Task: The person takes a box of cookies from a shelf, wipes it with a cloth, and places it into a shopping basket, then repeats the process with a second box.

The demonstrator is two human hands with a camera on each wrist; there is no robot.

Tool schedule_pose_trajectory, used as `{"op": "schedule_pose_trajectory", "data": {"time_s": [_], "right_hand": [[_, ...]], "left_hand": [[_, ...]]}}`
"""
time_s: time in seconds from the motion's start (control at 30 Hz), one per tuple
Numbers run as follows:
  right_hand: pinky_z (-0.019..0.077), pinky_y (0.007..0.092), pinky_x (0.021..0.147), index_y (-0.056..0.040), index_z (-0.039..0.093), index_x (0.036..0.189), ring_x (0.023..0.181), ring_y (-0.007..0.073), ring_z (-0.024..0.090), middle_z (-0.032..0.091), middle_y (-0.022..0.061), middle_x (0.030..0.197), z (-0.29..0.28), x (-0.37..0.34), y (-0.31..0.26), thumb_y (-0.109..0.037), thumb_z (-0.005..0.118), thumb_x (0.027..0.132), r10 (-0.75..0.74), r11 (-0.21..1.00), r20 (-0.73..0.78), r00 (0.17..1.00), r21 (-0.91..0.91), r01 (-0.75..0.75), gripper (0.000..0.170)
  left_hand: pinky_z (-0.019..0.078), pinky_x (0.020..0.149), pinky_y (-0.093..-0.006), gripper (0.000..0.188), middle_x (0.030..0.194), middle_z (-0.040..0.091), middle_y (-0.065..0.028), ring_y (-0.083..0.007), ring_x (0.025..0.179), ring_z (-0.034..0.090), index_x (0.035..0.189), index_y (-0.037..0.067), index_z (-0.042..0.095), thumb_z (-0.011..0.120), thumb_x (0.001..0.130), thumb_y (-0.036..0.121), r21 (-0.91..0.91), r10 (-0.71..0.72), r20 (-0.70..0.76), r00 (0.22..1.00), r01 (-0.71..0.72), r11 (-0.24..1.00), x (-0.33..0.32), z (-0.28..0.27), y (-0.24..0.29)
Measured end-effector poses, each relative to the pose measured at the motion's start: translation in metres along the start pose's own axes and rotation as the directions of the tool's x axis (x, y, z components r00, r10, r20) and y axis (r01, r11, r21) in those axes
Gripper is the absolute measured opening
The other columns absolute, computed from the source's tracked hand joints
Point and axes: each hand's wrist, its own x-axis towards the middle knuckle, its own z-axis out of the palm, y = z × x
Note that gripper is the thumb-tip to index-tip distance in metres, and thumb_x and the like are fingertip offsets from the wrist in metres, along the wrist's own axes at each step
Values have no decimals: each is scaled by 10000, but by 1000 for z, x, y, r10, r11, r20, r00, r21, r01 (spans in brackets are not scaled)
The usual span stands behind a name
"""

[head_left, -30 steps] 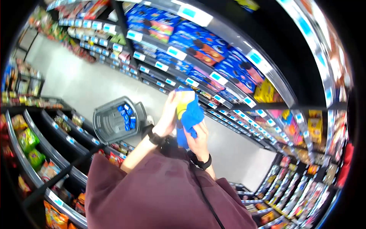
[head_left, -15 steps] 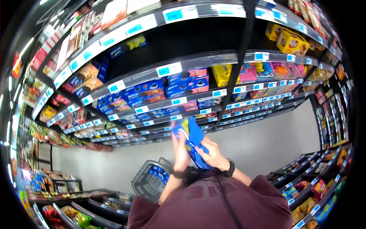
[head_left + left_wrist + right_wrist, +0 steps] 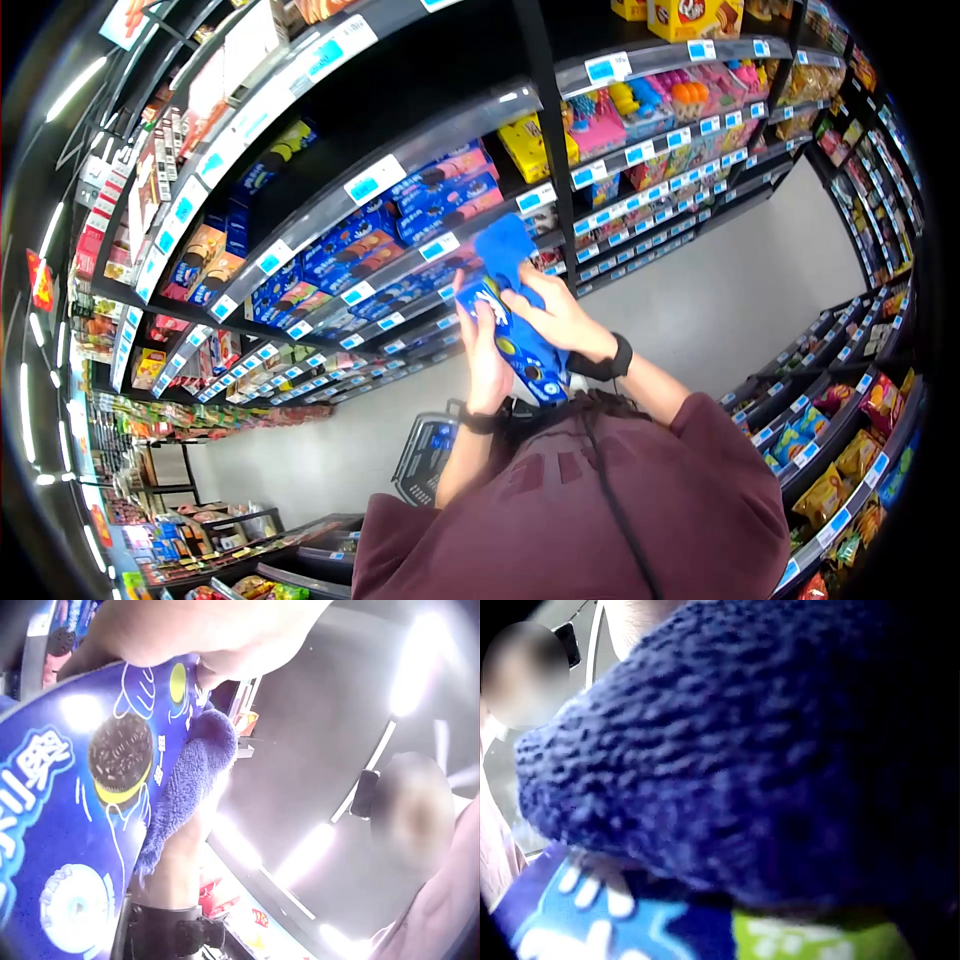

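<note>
My left hand (image 3: 487, 365) grips a blue sandwich-cookie box (image 3: 530, 365) along its left side, in front of my chest. The box stands tilted in the head view, and its printed face with a dark cookie shows large in the left wrist view. My right hand (image 3: 562, 318) holds a blue cloth (image 3: 505, 242) against the box from the other side. Part of the cloth sticks out past the box's far end. In the right wrist view the cloth (image 3: 705, 765) covers most of the picture and hides the right fingers.
Shelves in front carry blue cookie boxes (image 3: 350, 250), a yellow box (image 3: 535, 150) and colourful packs. A grey shopping basket (image 3: 425, 455) with blue packs stands on the floor (image 3: 690, 290) at my left. Bagged snacks (image 3: 825, 495) fill the shelves behind me at the right.
My view has swung, so the basket now shows lower and partly behind my left arm. Box and cloth have turned in my hands, with more of the box's printed face showing.
</note>
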Motion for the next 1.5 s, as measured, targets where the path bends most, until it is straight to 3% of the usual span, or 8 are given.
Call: {"op": "schedule_pose_trajectory", "data": {"time_s": [0.2, 0.33, 0.47, 0.53, 0.8, 1.07, 1.27, 1.5], "right_hand": [[508, 327, 813, 17, 568, 1210, 929, 194, 654, 672, 160, 1056, 16, -52, 33, -210, 623, 958, 223, 952, 105, 969, 189, -240, 344], [523, 316, 815, -1, 551, 1290, 907, 147, 660, 705, 127, 1033, 29, -58, 46, -204, 626, 961, 276, 952, -39, 960, 152, -267, 394], [528, 299, 768, -14, 567, 1288, 870, 126, 660, 713, 108, 1020, 28, -52, 52, -200, 622, 963, 297, 945, -243, 923, 211, -248, 378], [523, 287, 752, -9, 596, 1253, 860, 102, 641, 713, 100, 1006, 22, -52, 57, -199, 612, 971, 318, 943, -280, 906, 193, -272, 340], [477, 203, 731, 6, 624, 1199, 852, 29, 561, 665, -15, 991, 3, -23, 60, -198, 596, 993, 348, 841, -129, 928, 482, -248, 291], [485, 231, 716, 1, 620, 1161, 836, 45, 556, 647, -7, 926, 29, -47, 58, -252, 608, 989, 339, 874, 100, 935, 335, -353, 306], [488, 237, 791, 15, 610, 1210, 911, 62, 581, 666, 30, 1032, 30, -62, 66, -224, 616, 983, 499, 691, 238, 833, 472, -548, 330], [484, 221, 751, 19, 581, 1251, 856, 53, 584, 663, 9, 1010, 33, -66, 62, -187, 605, 986, 465, 791, -88, 881, 488, -369, 337]], "left_hand": [[414, 1043, -360, 535, 1426, 467, -64, -202, 1244, 503, 1529, 190, 277, 424, 1054, 388, -14, 172, -69, 983, -173, 985, 30, -20, 23], [419, 1020, -335, 565, 1386, 484, -104, -194, 1223, 502, 1502, 118, 321, 481, 1036, 395, 38, 72, -139, 988, -67, 997, 60, -40, 2], [398, 1042, -350, 659, 1388, 463, -159, -222, 1230, 489, 1489, 25, 294, 642, 948, 172, 664, 374, 66, 925, -320, 675, 54, -28, -41], [439, 1003, -350, 767, 1311, 512, -187, -231, 1175, 533, 1494, 17, 265, 693, 858, 44, 586, 172, 20, 985, -151, 796, 32, -8, -38], [458, 930, -303, 604, 1224, 561, -112, -165, 1092, 555, 1415, 12, 335, 642, 900, 87, 570, 116, 139, 983, -176, 802, 15, -50, -61], [493, 868, -313, 501, 1184, 574, -99, -189, 1017, 592, 1366, 28, 411, 599, 921, 165, 267, 260, -176, 949, -208, 941, 46, -64, -14], [505, 813, -301, 426, 1120, 594, -68, -161, 975, 604, 1330, 69, 452, 562, 955, 239, -139, -50, -182, 982, 25, 990, 58, -95, -16], [432, 1005, -298, 614, 1371, 520, -128, -186, 1205, 535, 1497, 21, 337, 598, 973, 209, 314, 24, -76, 997, 1, 949, 53, -66, -44]]}}
